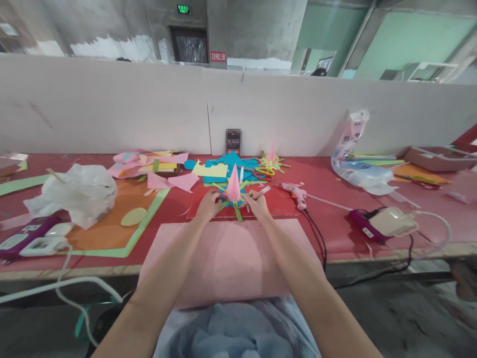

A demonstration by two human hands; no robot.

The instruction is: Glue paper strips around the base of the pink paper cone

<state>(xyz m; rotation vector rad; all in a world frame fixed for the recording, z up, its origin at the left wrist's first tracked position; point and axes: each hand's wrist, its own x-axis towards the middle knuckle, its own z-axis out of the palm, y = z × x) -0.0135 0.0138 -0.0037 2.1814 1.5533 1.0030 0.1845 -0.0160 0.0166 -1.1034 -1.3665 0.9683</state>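
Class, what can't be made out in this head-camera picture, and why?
Head view:
- Phone-like device: display blurred by pixelation.
- Green paper strip, far left: cut off by the left edge.
- Pink cone: far side hidden by its near side.
- Left hand: too small to tell whether its fingertips pinch anything.
- Plastic package: lettering too small.

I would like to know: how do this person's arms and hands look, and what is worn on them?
The forearms are bare, with no sleeves in view. The left hand and right hand wear no gloves, and no watch shows. Fingernails are too small to judge.
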